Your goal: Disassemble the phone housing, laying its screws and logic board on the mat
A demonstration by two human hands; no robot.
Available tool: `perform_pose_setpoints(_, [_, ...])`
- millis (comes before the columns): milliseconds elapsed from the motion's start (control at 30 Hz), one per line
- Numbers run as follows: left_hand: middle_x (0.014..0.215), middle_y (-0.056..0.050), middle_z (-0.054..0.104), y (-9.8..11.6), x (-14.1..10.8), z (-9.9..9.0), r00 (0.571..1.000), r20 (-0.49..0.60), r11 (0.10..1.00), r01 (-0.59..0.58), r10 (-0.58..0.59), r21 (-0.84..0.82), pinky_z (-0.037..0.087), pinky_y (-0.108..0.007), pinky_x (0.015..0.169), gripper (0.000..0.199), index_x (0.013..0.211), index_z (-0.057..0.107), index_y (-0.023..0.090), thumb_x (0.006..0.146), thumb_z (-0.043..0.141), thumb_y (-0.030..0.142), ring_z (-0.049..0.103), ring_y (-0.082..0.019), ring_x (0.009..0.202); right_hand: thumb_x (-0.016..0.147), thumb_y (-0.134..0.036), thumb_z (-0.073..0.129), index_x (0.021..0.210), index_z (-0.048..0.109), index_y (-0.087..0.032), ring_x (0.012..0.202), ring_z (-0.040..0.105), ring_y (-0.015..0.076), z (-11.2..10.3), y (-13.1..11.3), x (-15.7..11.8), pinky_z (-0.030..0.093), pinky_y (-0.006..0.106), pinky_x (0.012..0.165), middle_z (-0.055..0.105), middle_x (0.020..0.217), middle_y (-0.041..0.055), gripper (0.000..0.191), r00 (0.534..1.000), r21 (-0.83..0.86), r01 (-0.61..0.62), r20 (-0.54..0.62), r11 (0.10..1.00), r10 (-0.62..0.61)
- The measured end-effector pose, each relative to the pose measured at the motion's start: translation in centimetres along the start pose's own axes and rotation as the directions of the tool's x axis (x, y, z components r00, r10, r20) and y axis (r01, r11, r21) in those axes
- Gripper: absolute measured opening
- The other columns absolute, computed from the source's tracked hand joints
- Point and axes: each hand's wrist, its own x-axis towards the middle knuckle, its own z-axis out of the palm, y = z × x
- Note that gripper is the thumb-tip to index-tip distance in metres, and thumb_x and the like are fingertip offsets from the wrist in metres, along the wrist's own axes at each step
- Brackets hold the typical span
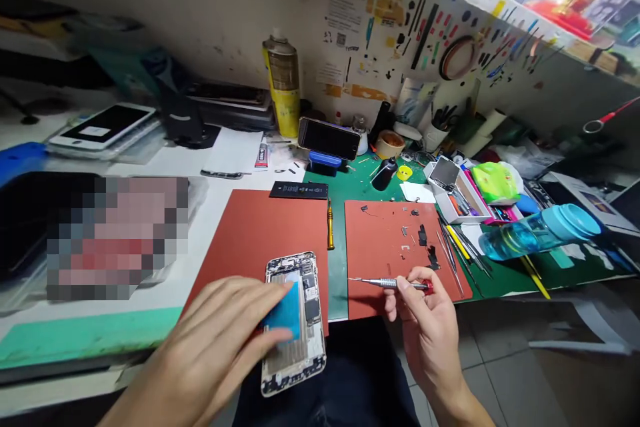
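Note:
My left hand is over an opened phone with its inner parts bare. Between its thumb and fingers is a flat blue piece, lying over the phone's middle; its left side is hidden by the hand. The phone is tilted, its lower end past the front edge of the left red mat. In my right hand is a slim screwdriver with a silver shaft and red end, its tip pointing left. It is held above the right red mat.
A black phone battery and a gold screwdriver lie by the left mat. Small dark parts are on the right mat. Tweezers, a blue bottle, a propped phone and a spray can stand or lie around.

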Motion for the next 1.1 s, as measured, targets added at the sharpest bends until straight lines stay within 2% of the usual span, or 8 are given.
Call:
perform_pose_setpoints(100, [0.11,-0.002,0.08,2.1,3.2,0.9,0.993,-0.106,0.99,0.035,-0.049,-0.134,0.059,-0.035,0.09,0.022,0.128,0.066,0.026,0.112,0.052,0.028,0.074,-0.02,0.097,0.091,-0.046,0.086,0.097,0.056,-0.024,0.058,0.064,0.0144,-0.2,0.1,-0.3,0.055,0.026,0.062,0.074,0.071,0.0007,0.038,0.999,0.004,0.03,0.015,1.0,-0.03])
perform_pose_setpoints(267, [0.1,0.001,0.079,3.9,7.1,2.6,0.995,0.002,0.941,0.098,-0.103,-0.323,0.058,-0.027,0.075,0.017,0.113,0.07,0.026,0.111,0.053,0.029,0.076,-0.016,0.088,0.094,-0.046,0.083,0.097,0.055,-0.024,0.058,0.066,0.0141,-0.5,0.1,-0.8,0.054,0.024,0.061,0.073,0.067,-0.0001,0.036,0.997,0.031,0.053,0.055,0.998,-0.054])
perform_pose_setpoints(500, [0.09,0.003,0.074,4.3,8.5,2.8,0.981,0.175,0.907,0.153,-0.089,-0.393,0.053,-0.025,0.071,0.022,0.098,0.068,0.026,0.111,0.05,0.027,0.071,-0.014,0.08,0.094,-0.045,0.083,0.099,0.054,-0.023,0.057,0.066,0.0131,-1.0,0.5,-0.6,0.053,0.023,0.06,0.072,0.067,-0.0006,0.036,0.997,0.109,0.051,0.048,0.993,-0.056])
perform_pose_setpoints(767, [0.083,0.005,0.072,4.4,9.4,3.2,0.947,0.27,0.896,0.266,-0.174,-0.356,0.05,-0.026,0.068,0.027,0.093,0.067,0.027,0.111,0.049,0.038,0.069,-0.014,0.073,0.096,-0.044,0.081,0.099,0.054,-0.023,0.059,0.068,0.0128,-1.1,0.7,-0.2,0.056,0.023,0.063,0.072,0.067,-0.0014,0.035,0.997,0.13,0.064,0.033,0.989,-0.069])
perform_pose_setpoints(867, [0.082,0.004,0.072,3.8,10.3,2.6,0.942,0.288,0.892,0.272,-0.171,-0.361,0.05,-0.026,0.067,0.029,0.091,0.066,0.026,0.11,0.049,0.041,0.068,-0.015,0.072,0.098,-0.042,0.079,0.099,0.054,-0.023,0.06,0.072,0.0146,-1.0,0.8,-0.2,0.058,0.023,0.059,0.072,0.07,-0.0016,0.031,0.989,0.093,0.149,-0.02,0.984,-0.147])
perform_pose_setpoints(967, [0.083,0.002,0.073,2.3,12.1,2.1,0.93,0.304,0.884,0.312,-0.208,-0.349,0.05,-0.027,0.067,0.031,0.09,0.068,0.026,0.107,0.052,0.047,0.068,-0.017,0.073,0.103,-0.033,0.073,0.102,0.055,-0.024,0.065,0.075,0.0145,-0.6,1.6,-0.4,0.061,0.023,0.061,0.074,0.08,-0.0004,0.02,0.941,-0.009,0.326,-0.09,0.945,-0.326])
perform_pose_setpoints(1033, [0.084,0.0,0.075,1.0,13.8,2.4,0.915,0.306,0.878,0.358,-0.262,-0.318,0.05,-0.03,0.068,0.035,0.092,0.069,0.025,0.105,0.053,0.053,0.068,-0.019,0.073,0.106,-0.026,0.066,0.106,0.055,-0.024,0.069,0.076,0.0149,-0.1,2.5,-0.5,0.064,0.025,0.066,0.075,0.088,0.002,0.011,0.894,-0.089,0.438,-0.057,0.894,-0.444])
perform_pose_setpoints(1100, [0.09,-0.003,0.077,-0.1,15.7,3.4,0.911,0.306,0.884,0.366,-0.276,-0.29,0.051,-0.032,0.074,0.036,0.093,0.069,0.024,0.103,0.053,0.055,0.07,-0.022,0.081,0.106,-0.022,0.063,0.109,0.056,-0.024,0.073,0.077,0.0162,0.4,3.7,-0.4,0.066,0.027,0.068,0.076,0.092,0.0045,0.008,0.856,-0.153,0.515,0.037,0.844,-0.516])
